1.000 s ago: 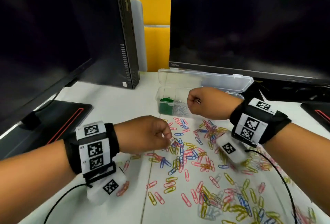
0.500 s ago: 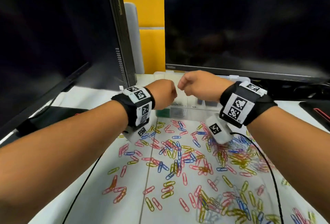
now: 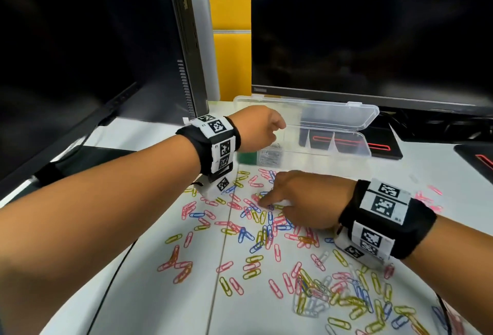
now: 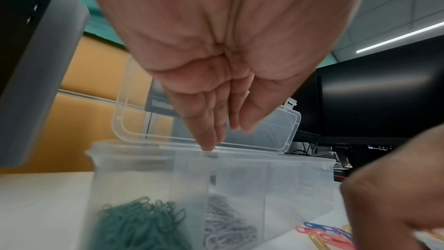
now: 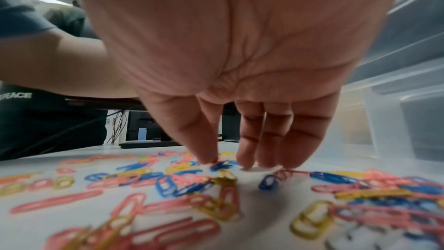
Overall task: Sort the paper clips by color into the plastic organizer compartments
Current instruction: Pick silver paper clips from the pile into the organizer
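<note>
A clear plastic organizer (image 3: pixel 349 147) stands open at the back of the white table, lid (image 3: pixel 333 118) tipped back. Its leftmost compartment holds green clips (image 4: pixel 139 221); the one beside it holds white clips (image 4: pixel 225 223). My left hand (image 4: pixel 225 138) hovers over the divider between those two, fingers pointing down and fairly straight, with nothing seen in them. Many pink, blue, yellow and white paper clips (image 3: pixel 256 230) lie loose on the table. My right hand (image 5: pixel 225 161) is down in that pile, thumb and fingertips (image 5: pixel 247 161) spread and touching the table by a blue clip (image 5: pixel 222 164).
Two dark monitors (image 3: pixel 373 27) and a black computer case (image 3: pixel 186 41) stand behind the organizer. Black pads with red outlines lie at the back right (image 3: pixel 373 147) and far right. Thin black cables trail from both wrists across the near table.
My left hand rose from the pile and went forward to the organizer's left compartments. My right hand came back from the organizer and dropped onto the loose clips.
</note>
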Tool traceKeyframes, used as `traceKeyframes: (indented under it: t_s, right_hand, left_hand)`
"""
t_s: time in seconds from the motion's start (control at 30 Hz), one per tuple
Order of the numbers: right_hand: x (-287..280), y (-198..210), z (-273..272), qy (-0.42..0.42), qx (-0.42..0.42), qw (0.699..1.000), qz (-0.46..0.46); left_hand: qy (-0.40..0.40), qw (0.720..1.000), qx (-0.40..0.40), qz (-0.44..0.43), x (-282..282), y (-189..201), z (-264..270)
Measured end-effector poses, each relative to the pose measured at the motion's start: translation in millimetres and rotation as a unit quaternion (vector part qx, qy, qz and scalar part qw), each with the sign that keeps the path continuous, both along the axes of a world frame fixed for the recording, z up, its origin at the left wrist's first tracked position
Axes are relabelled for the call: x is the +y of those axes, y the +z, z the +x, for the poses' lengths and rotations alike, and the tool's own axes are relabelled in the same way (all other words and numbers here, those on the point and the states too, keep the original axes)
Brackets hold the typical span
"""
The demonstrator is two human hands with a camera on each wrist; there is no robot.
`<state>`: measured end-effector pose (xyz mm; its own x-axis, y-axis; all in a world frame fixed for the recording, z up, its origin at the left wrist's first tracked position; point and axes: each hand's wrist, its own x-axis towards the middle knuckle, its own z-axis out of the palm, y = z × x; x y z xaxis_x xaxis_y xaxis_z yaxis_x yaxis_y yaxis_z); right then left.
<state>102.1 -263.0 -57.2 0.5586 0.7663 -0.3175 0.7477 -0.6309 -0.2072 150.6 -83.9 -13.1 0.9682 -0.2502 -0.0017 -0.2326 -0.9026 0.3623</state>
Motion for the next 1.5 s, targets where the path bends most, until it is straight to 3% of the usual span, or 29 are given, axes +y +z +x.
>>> traceKeyframes:
  t_s: [0.13, 0.3, 0.4, 0.57, 0.7, 0.83, 0.9, 0.97, 1.13, 1.33, 1.5]
  right_hand:
    - [0, -2, 0, -0.008, -0.042, 0.999, 0.0]
    - [2, -6, -1, 0.003, -0.005, 1.0, 0.005]
    - [3, -7, 3, -0.002, -0.023, 1.0, 0.005]
    - [4, -11, 6, -0.015, -0.052, 0.999, -0.003]
    - [-5, 0, -2, 0.002, -0.036, 0.999, 0.036]
    - [-19, 25, -31, 0.031, -0.079, 0.996, 0.019]
    - [-30, 32, -47, 0.04, -0.06, 0.997, -0.029]
    - [-41, 38, -63, 0.055, -0.026, 0.996, -0.068]
    - [-60, 34, -92, 0.045, 0.027, 0.997, -0.062]
    - [-70, 12, -99, 0.021, -0.024, 0.999, -0.015]
    - [-67, 8, -106, 0.038, 0.028, 0.999, 0.018]
  left_hand:
    - [-0.045, 0.998, -0.049, 0.008, 16, -1, -32]
    - [-0.105, 0.979, 0.089, 0.147, 28, -22, -66]
    - [-0.097, 0.976, 0.123, 0.154, 38, -39, -71]
    - [-0.08, 0.981, 0.124, 0.127, 53, -45, -73]
    - [-0.099, 0.981, 0.06, 0.155, 46, -40, -86]
    - [-0.235, 0.967, 0.084, 0.043, 15, -40, -125]
    - [-0.308, 0.945, 0.103, 0.039, 1, -47, -144]
    - [-0.347, 0.934, 0.074, 0.05, -7, -56, -154]
    - [-0.312, 0.945, 0.051, 0.078, -4, -56, -154]
    - [-0.286, 0.955, 0.04, 0.073, -19, -47, -161]
    - [-0.286, 0.954, 0.052, 0.079, -30, -54, -165]
